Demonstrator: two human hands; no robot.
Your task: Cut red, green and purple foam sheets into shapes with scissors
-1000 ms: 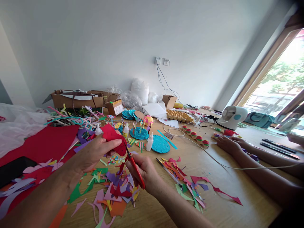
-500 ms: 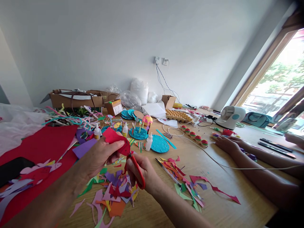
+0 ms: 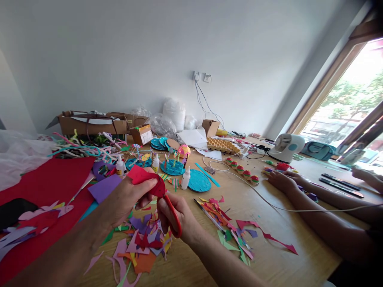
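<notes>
A small piece of red paper with dark marks is pinched between the thumb and fingers of my left hand. My right hand is closed around the handles of red-handled scissors. Their blades meet the right edge of the red paper; the tips are mostly hidden behind it. Beneath both hands lies a pile of coloured paper scraps. A pen rests beside more scraps, to the right of my right hand.
Glue bottles and blue discs stand beyond my hands. Large red sheets cover the left side. Another person's hands rest at the right, near a white cable and a fan. Cardboard boxes line the wall.
The view has shifted slightly, so most things sit a little further left. Both hands keep their holds, and the red paper and scissors stay together with little visible change.
</notes>
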